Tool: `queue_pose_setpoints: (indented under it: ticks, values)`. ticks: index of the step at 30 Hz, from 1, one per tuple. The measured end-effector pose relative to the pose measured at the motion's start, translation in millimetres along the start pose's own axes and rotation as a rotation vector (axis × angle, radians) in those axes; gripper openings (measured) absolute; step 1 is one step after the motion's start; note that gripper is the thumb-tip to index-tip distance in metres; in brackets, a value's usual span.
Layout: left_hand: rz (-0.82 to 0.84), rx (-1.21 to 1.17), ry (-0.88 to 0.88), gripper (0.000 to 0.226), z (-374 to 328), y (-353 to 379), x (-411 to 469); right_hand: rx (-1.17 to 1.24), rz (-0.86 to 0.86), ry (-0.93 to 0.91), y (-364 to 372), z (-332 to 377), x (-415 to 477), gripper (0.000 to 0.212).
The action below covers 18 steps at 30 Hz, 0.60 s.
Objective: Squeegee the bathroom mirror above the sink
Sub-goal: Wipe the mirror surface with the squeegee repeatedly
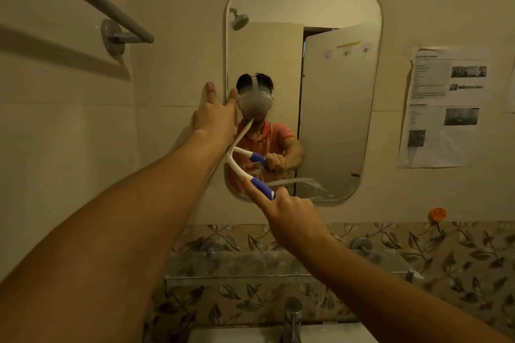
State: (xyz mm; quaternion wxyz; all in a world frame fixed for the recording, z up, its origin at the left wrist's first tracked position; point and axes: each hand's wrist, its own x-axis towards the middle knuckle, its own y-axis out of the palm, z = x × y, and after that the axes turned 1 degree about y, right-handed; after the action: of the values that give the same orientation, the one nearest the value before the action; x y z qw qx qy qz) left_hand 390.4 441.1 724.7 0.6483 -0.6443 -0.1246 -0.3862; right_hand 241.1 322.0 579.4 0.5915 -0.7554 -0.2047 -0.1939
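White plastic with a blue-purple grip: the squeegee (249, 172) sits in the right hand (292, 214), whose fingers are wrapped closed around the coloured end of the handle, with the index finger laid out along it toward the blade. In the head view, the only one given, the handle's long axis climbs up and to the left from that hand. It meets the blade near the mirror's (334, 120) left edge, low in the glass. The blade itself runs steeply, from the handle joint up and to the right, and seems to lie against the glass, partly hidden by the left wrist.

The left hand (216, 117) holds nothing. Its fingers are spread open and pressed flat where the wall (172, 78) meets the mirror's left rim, above the blade. It is the nearer hand to the blade's upper end, but the right hand alone steers the tool.

Streaks of wet show along the mirror's bottom, to the right of the squeegee. Most of the glass lies to the right of the blade, so a stroke would likely travel rightward. Below are a glass shelf (278, 267) and the sink tap (292, 315).
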Motion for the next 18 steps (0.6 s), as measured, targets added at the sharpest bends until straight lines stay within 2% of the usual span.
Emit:
queue_pose_setpoints:
  ticks: [4, 7, 12, 18]
  values:
    - [0.001, -0.009, -0.022, 0.088, -3.0, -3.4, -2.8, 0.028, -0.002, 0.003, 10.5, -13.3, -13.3, 0.095]
    - [0.022, -0.004, -0.039, 0.094, -3.3, -6.0, -3.7, 0.041, 0.009, -0.002, 22.3, -23.8, -27.0, 0.107]
    - [0.027, 0.016, -0.054, 0.099, -2.9, -5.7, -1.8, 0.044, 0.121, 0.027, 40.6, -54.2, -67.1, 0.118]
    - [0.028, 0.066, -0.057, 0.099, -5.5, -5.6, -2.1, 0.036, 0.236, 0.133, 40.0, -73.2, -100.9, 0.109]
